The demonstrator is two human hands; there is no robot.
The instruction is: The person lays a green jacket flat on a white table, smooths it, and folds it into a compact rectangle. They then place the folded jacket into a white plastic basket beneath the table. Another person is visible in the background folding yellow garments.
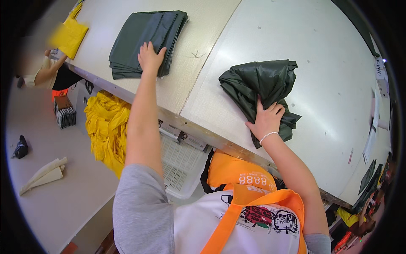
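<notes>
My left hand (150,58) lies flat with fingers spread on the right part of a stack of folded dark green fabric pieces (134,40). The stack's layers are slightly fanned along its edges. Farther right, a crumpled bundle of dark green, thin shiny fabric (264,80) rests on the table. My right hand (267,118) grips its near side. The index fingertip goes under a fold, and the thumb is set apart at the left. A beaded bracelet circles that wrist.
The pale table (325,55) has a seam between stack and bundle. Below its edge are a yellow fabric heap (108,127), a white plastic basket (179,165) and an orange bag (232,169). Another person at the far left holds yellow fabric (74,37). A pen (351,155) lies at right.
</notes>
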